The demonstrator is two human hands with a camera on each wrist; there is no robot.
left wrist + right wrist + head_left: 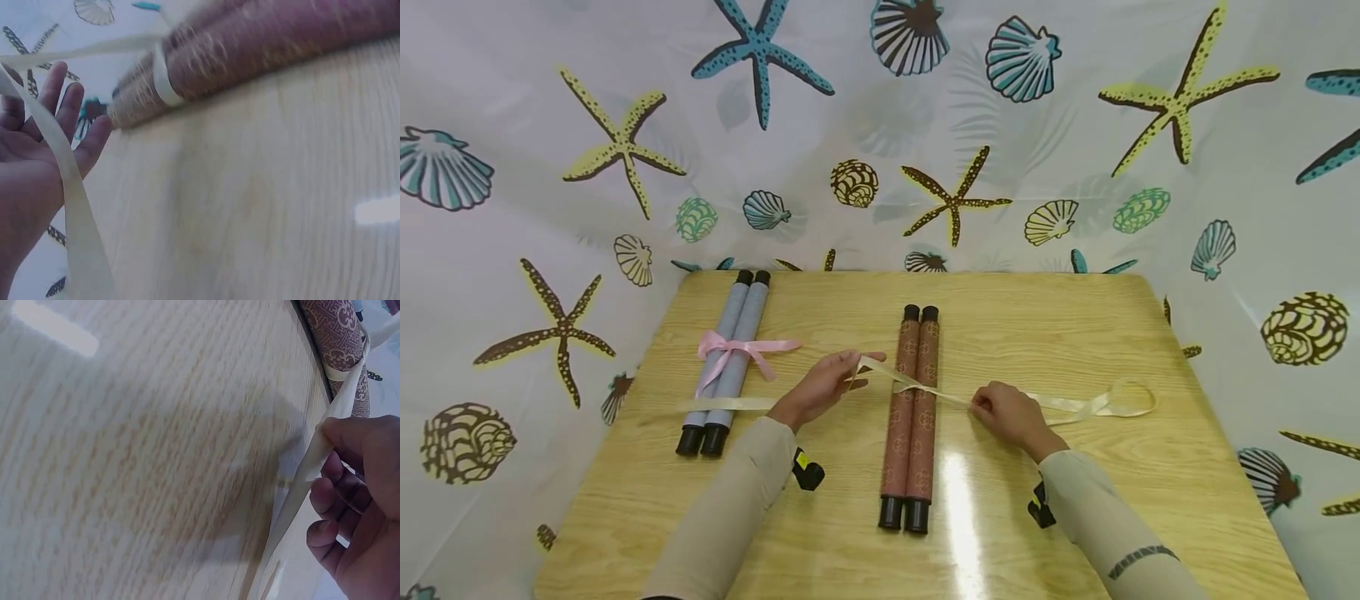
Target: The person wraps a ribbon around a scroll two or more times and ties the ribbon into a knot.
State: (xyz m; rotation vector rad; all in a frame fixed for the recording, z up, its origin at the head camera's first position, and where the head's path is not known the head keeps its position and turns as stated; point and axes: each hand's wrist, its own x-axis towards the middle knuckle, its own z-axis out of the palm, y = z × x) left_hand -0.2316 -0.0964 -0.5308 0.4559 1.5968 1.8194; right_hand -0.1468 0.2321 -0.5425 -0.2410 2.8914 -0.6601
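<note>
Two dark red patterned scrolls (909,408) with black end knobs lie side by side on the wooden table. A cream ribbon (943,395) goes round them and crosses on top. My left hand (823,385), left of the scrolls, holds one end raised at the index finger side, its other fingers loosely extended. From there the ribbon (69,162) folds back across the palm in the left wrist view, where the thumb's grip is not clear. On the scrolls' right, my right hand (1011,414) pinches the other end between thumb and index finger (340,431).
Two light blue scrolls (727,362) tied with a pink bow (730,350) lie at the table's left. The right ribbon tail (1105,406) curls on the table (1037,325). A cloth (880,125) with shells and starfish hangs behind and at both sides.
</note>
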